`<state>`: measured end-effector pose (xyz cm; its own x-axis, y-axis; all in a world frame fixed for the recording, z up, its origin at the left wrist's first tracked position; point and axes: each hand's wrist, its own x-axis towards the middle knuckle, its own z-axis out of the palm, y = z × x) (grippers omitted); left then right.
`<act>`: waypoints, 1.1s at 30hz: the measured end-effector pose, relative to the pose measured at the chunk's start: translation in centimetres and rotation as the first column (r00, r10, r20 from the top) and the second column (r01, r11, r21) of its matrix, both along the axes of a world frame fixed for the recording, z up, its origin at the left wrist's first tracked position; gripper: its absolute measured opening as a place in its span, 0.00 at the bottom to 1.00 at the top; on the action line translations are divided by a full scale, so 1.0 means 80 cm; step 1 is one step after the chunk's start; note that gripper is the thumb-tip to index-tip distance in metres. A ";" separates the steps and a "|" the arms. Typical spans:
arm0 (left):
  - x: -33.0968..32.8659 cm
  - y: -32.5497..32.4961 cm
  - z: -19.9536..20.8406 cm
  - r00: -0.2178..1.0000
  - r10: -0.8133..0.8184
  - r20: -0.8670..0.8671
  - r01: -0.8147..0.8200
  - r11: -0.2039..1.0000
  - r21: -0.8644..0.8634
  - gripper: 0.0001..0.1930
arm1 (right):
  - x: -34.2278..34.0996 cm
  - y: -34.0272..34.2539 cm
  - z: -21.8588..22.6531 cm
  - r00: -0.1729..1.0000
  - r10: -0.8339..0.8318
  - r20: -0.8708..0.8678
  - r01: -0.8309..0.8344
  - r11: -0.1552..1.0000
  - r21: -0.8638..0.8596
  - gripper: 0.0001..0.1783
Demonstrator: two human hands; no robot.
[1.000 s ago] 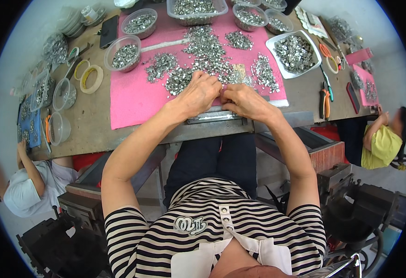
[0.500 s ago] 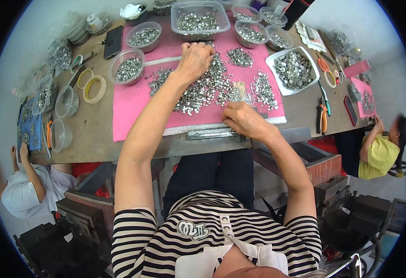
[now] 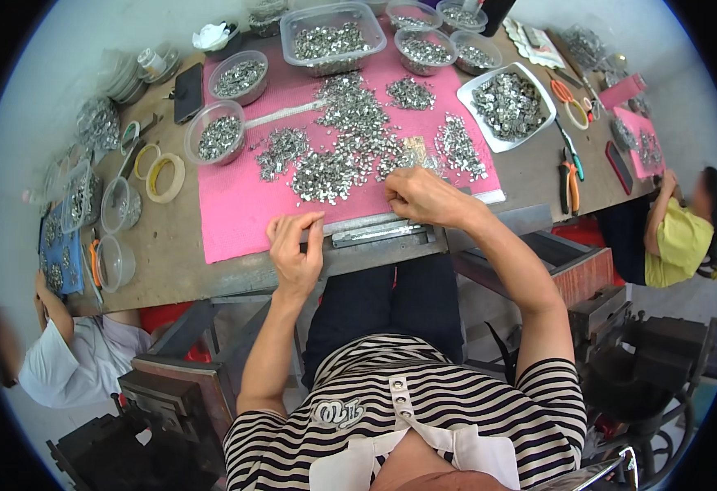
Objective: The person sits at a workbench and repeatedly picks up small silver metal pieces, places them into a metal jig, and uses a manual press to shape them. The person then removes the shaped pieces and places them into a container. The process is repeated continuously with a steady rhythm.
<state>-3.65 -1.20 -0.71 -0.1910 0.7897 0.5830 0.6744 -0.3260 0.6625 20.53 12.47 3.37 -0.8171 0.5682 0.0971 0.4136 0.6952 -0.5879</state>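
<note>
My left hand [image 3: 295, 250] is over the table's front edge, fingers curled, with thumb and forefinger tips close together; whatever they may pinch is too small to make out. Beside the right end of a narrow metal bar [image 3: 379, 236], my right hand [image 3: 424, 196] is closed, and its fingertips hide what they hold. Ahead of both hands, small silvery metal pieces [image 3: 326, 176] spread in heaps over a pink mat [image 3: 236, 209]. Just beyond my right hand lies a small gold-coloured patch [image 3: 414, 150] among the pieces.
Clear tubs of metal pieces, including a large rectangular tub [image 3: 334, 61], line the back. A white dish [image 3: 506, 147] of pieces is at right, near orange-handled pliers [image 3: 569, 184]. Tape rolls [image 3: 165, 178] and a phone [image 3: 187, 94] lie left. One person works at each side.
My left hand has come back from the far heap to the table's front edge. My right hand stays near the metal bar. The whole view has shifted slightly.
</note>
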 end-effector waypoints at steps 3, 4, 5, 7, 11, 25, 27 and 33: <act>0.001 -0.004 -0.006 0.997 0.069 0.043 -0.068 0.998 -0.012 0.07 | -0.001 0.004 0.011 1.000 -0.023 0.019 0.024 0.995 -0.092 0.06; 0.002 -0.004 -0.008 0.994 0.094 0.054 -0.093 0.995 -0.024 0.07 | 0.000 0.004 0.015 0.998 -0.058 -0.019 0.056 0.993 -0.108 0.06; 0.002 -0.004 -0.009 0.995 0.087 0.047 -0.087 0.996 -0.015 0.07 | 0.002 0.004 0.019 0.994 -0.094 -0.056 0.086 0.988 -0.126 0.06; 0.002 -0.005 -0.009 0.997 0.076 0.027 -0.076 0.997 0.001 0.08 | 0.005 0.008 0.019 0.979 -0.161 -0.128 0.143 0.980 -0.140 0.06; 0.002 -0.007 -0.009 0.998 0.051 0.031 -0.051 0.998 -0.021 0.08 | 0.010 0.005 0.010 0.995 -0.061 -0.080 0.057 0.997 -0.045 0.07; 0.003 -0.006 -0.011 0.994 0.079 0.077 -0.075 0.996 -0.047 0.08 | 0.005 -0.008 -0.006 0.998 -0.030 -0.048 0.039 0.982 0.186 0.06; 0.003 -0.006 -0.013 0.993 0.077 0.085 -0.074 0.996 -0.042 0.08 | 0.004 -0.004 -0.002 0.999 -0.036 -0.032 0.040 0.993 0.111 0.06; 0.004 -0.006 -0.004 0.993 0.082 0.083 -0.081 0.997 -0.020 0.06 | -0.017 0.037 0.022 0.986 -0.122 -0.112 0.123 0.992 -0.001 0.05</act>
